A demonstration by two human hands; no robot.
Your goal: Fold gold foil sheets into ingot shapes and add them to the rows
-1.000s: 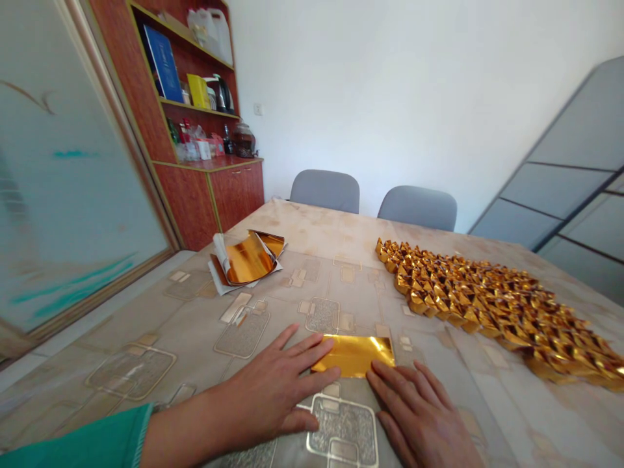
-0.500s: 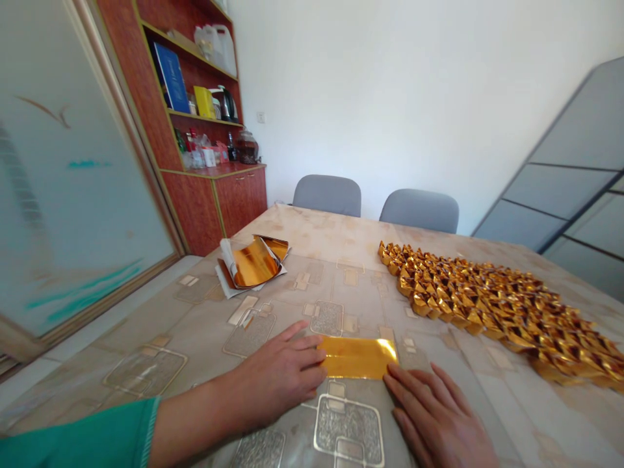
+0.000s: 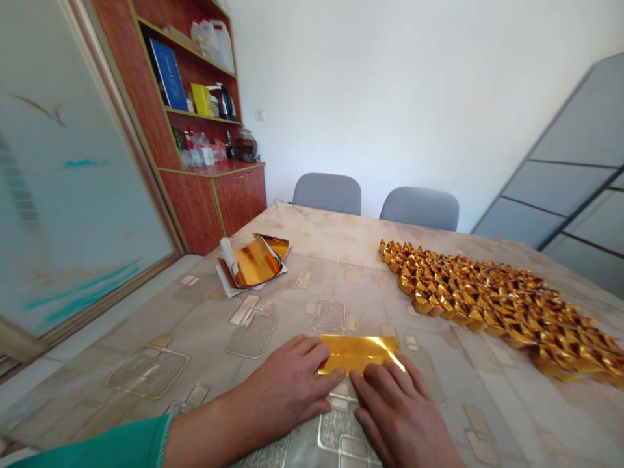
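A strip of shiny gold foil paper [image 3: 361, 351] lies on the table in front of me, with a crease line along its length. My left hand [image 3: 297, 377] is at its left end, fingers curled over the edge and thumb at the lower edge. At the lower right edge, my right hand [image 3: 394, 396] has its fingers bent onto the strip, index fingertip near the middle of that edge. The fingers partly cover both ends of the paper.
A stack of loose gold foil sheets [image 3: 256, 263] lies at the left on the patterned tablecloth [image 3: 322, 266]. Many folded gold foil pieces [image 3: 487, 299] stand in rows at the right. Two grey chairs [image 3: 326, 193] stand behind the table, beside a wooden cabinet [image 3: 214, 195].
My right hand has moved left along the strip's lower edge, its fingers now bent over the paper. My left fingers have curled in, with the thumb now at the lower edge.
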